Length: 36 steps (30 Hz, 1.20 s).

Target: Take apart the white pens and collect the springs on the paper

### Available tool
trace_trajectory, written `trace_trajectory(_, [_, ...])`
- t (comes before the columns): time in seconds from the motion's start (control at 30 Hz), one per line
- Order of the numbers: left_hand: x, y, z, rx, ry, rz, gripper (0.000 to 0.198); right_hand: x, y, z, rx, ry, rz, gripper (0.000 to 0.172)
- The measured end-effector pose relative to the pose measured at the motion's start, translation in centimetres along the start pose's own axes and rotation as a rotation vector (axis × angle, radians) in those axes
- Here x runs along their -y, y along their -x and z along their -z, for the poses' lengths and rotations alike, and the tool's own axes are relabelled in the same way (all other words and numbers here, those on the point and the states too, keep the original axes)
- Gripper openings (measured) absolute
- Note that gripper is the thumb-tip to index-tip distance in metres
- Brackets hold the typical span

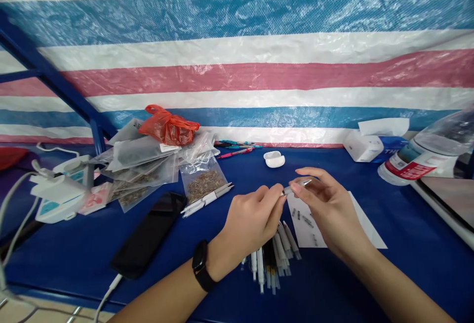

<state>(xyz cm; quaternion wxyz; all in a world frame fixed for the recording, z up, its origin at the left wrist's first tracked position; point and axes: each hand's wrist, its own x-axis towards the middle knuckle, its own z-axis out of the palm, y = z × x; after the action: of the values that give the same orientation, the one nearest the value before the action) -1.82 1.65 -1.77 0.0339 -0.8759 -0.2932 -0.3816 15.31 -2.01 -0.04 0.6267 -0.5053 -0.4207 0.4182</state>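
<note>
My left hand [255, 214], wearing a black wristband, pinches one end of a light-coloured pen [288, 191]. With thumb and fingertips my right hand [326, 204] grips the same pen nearer its metallic tip. Both hands are close together above the table, their fingers partly covering the pen. Beneath my right hand lies a sheet of white paper [365, 229] carrying several small dark, coil-like pieces [307, 221]. A bunch of pen parts [282, 249], whitish tubes among them, fans out below my left hand, partly hidden by it.
Several white pens [207, 199] lie by a bag of dried brown bits [205, 183]. A black phone [150, 234], plastic bags [144, 157] and a red bag [168, 125] are left. A white earbud case [274, 159] stands behind; a tissue pack [385, 148] and large bottle [418, 160] are right.
</note>
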Motion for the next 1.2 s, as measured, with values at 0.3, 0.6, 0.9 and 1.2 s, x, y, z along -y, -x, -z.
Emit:
trace_trajectory(0.3, [0.3, -0.1, 0.2, 0.004, -0.010, 0.025, 0.030, 0.3, 0.0, 0.3, 0.037, 0.085, 0.053, 0.035])
trace_trajectory(0.6, [0.3, 0.1, 0.0, 0.020, -0.004, 0.036, 0.030, 0.3, -0.3, 0.4, 0.054, 0.066, 0.026, 0.038])
trace_trajectory(0.9, [0.0, -0.4, 0.5, 0.241, 0.324, 0.248, 0.030, 1.0, -0.4, 0.7, 0.100, -0.026, 0.021, 0.073])
trace_trajectory(1.2, [0.1, -0.5, 0.5, 0.273, 0.347, 0.287, 0.030, 0.4, -0.9, 1.1, 0.055, 0.028, 0.042, 0.056])
